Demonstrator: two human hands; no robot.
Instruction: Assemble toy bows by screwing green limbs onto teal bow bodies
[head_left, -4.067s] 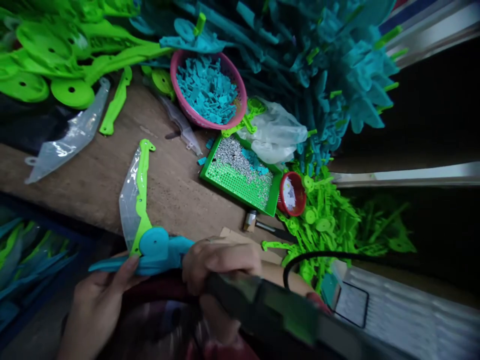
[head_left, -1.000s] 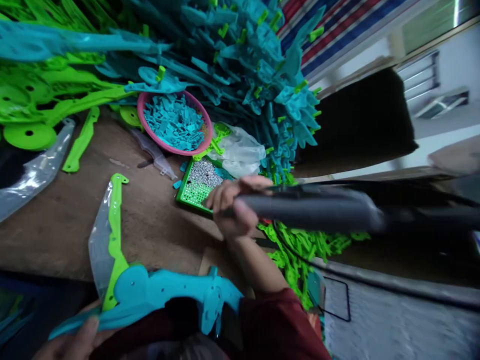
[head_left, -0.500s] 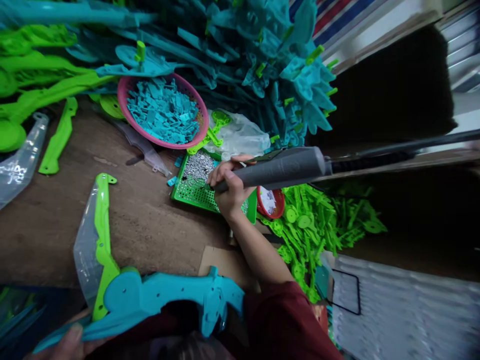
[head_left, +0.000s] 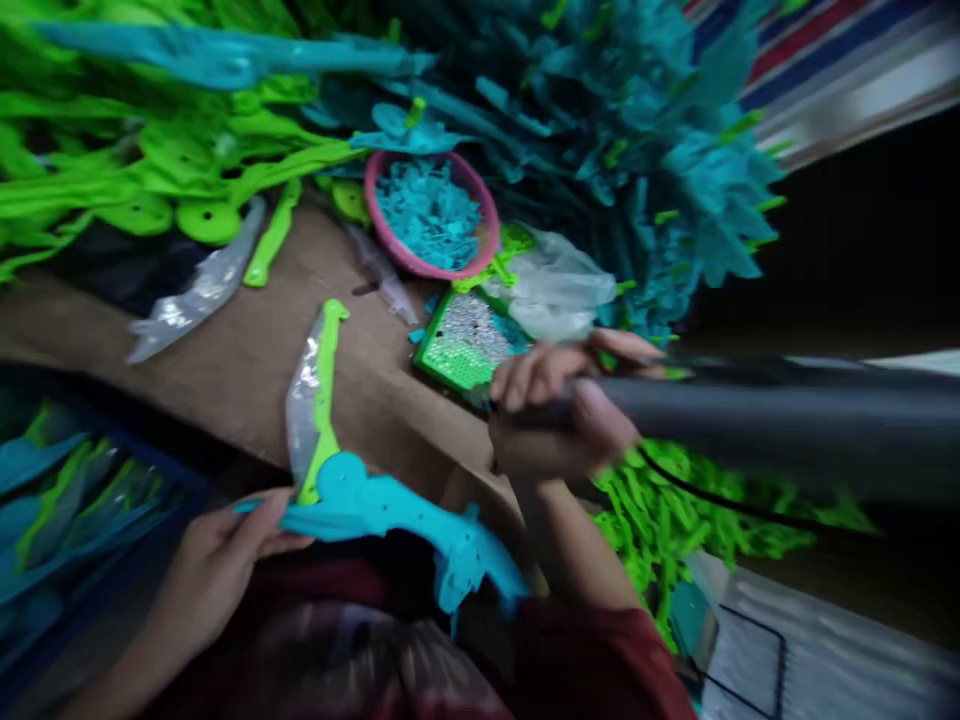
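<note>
Blue plastic body [head_left: 382, 505], at the near edge of the brown surface [head_left: 397, 400], just in front of dark red clothing [head_left: 322, 578]; gripped at its left end by fingers of the left hand [head_left: 229, 555], thumb on top; joined near that end to a lime-green strip [head_left: 324, 390], with a clear blade-shaped panel [head_left: 302, 410] along its left side, both pointing away over the surface; right hand [head_left: 555, 430] up and apart from the blue plastic body, fingers wrapped around a dark grey tool [head_left: 765, 420], running off past the right edge, both blurred; black cable [head_left: 712, 500] under the tool; behind the right hand, partly covered by it, green perforated tray [head_left: 454, 372] with silvery bits [head_left: 472, 325]; farther back, pink basket [head_left: 491, 225] of small blue pieces [head_left: 427, 210]; to its right, crumpled clear bag [head_left: 562, 290]; farther left, loose clear panel [head_left: 199, 290] and short green piece [head_left: 274, 235]; along the back, lime-green heap [head_left: 180, 150] left, blue heap [head_left: 600, 130] right; below the tool, second green pile [head_left: 637, 540].
</note>
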